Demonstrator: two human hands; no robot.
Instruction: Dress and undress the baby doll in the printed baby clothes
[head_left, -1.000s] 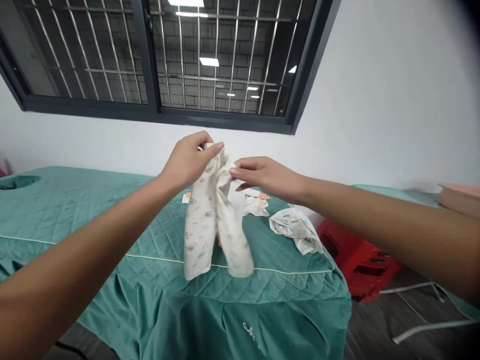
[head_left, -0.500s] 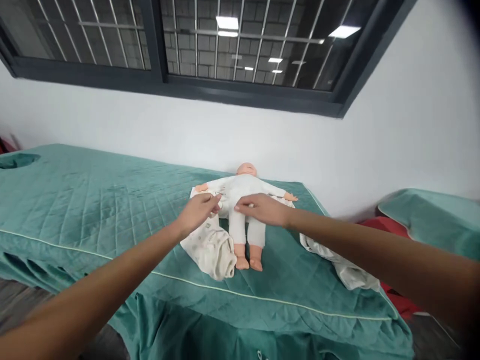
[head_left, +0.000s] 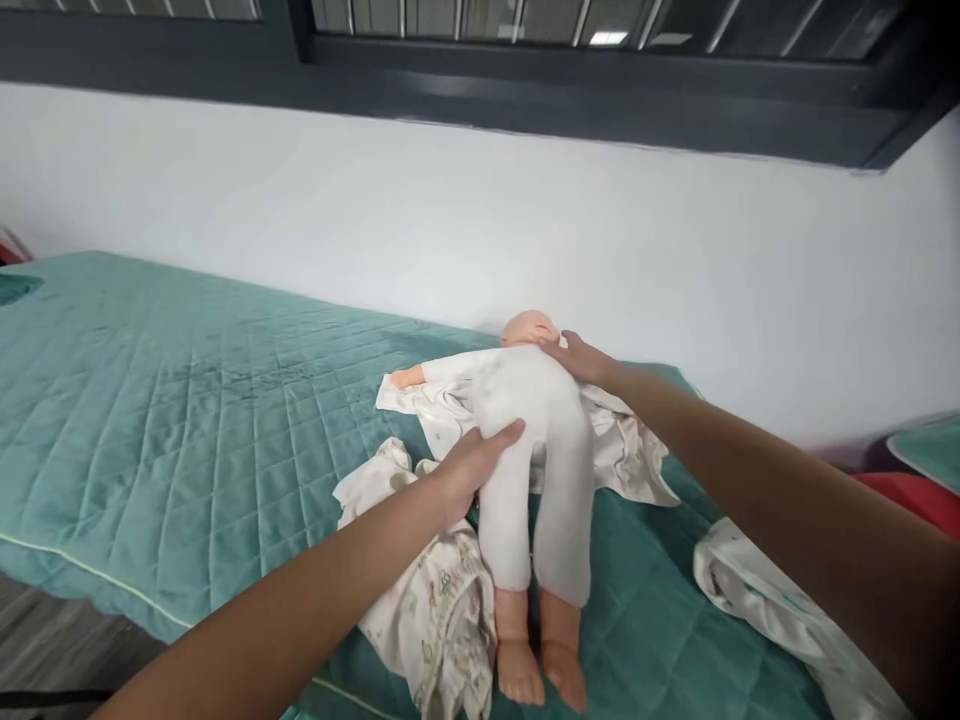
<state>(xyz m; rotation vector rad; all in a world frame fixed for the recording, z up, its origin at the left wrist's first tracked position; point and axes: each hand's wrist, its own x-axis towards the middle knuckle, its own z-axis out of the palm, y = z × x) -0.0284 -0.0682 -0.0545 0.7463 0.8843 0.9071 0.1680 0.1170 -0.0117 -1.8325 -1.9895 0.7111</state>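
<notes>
A baby doll with a white cloth body lies face up on a quilted green cover, its bare feet toward me. My left hand grips the doll's upper leg at the hip, thumb on top and the other fingers tucked out of sight beneath. At the doll's shoulder and neck, my right hand is closed around it. Under the doll's upper body a pale printed baby garment is spread out. A second printed baby garment lies crumpled beside its legs, partly behind my left forearm.
The green-covered bed stands against a white wall, with a dark window frame above. A whitish cloth lies near the right edge, partly behind my right arm. Something red is beyond it.
My hands have gone from hovering above the doll to holding it, the left at its hip and the right at its shoulder. The view has moved closer and tilted down.
</notes>
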